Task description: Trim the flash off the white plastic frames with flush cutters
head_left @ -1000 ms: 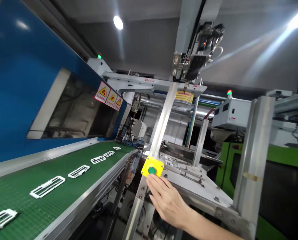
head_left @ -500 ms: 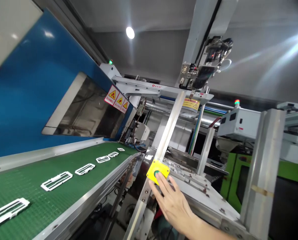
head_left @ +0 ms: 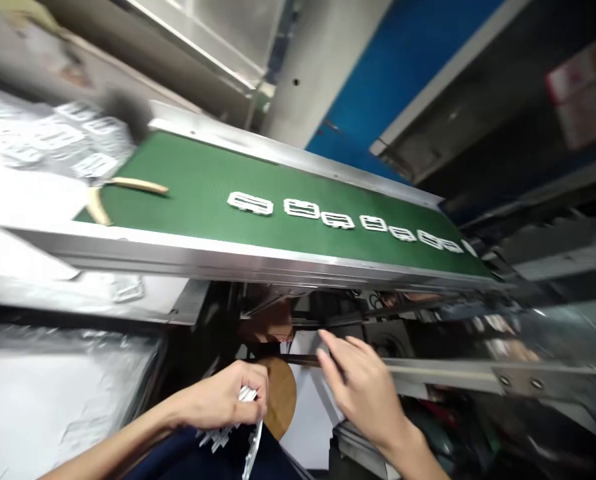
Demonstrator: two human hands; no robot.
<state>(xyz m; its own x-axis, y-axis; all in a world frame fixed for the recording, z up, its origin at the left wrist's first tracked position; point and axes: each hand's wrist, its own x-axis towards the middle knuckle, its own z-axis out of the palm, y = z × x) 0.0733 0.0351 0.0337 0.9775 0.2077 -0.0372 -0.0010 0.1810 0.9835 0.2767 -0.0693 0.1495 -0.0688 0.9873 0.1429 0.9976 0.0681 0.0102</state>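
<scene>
A factory production floor, a green conveyor belt (head_left: 203,173) with a steel side rail (head_left: 228,261), a row of white moulded plastic frames (head_left: 251,203) along it, a blue machine housing (head_left: 403,73) beyond its far edge

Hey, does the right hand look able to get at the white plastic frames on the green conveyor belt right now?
Probably not as it stands. The right hand sits below the conveyor, and the steel side rail lies between it and the white plastic frames, so it would likely need to rise over that rail first.

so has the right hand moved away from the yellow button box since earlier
yes, away from it: the yellow button box is out of view, and the right hand now sits below the metal side rail of the green conveyor belt
</scene>
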